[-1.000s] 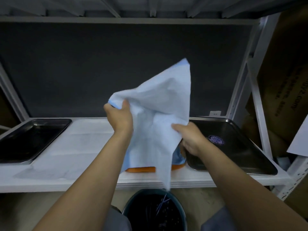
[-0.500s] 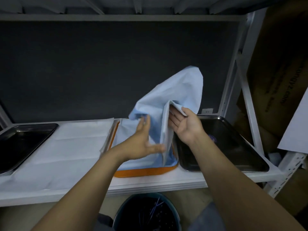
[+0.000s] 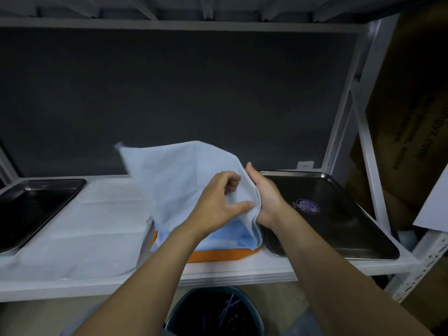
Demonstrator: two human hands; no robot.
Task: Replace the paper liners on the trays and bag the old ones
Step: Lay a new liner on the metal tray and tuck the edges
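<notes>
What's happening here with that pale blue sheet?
A person is handling a light blue paper liner over an orange plastic tray on the white shelf. The left hand pinches a fold of it, and the right hand lies flat against its edge. A bare steel tray sits to the right, and a dark round bin stands below.
</notes>
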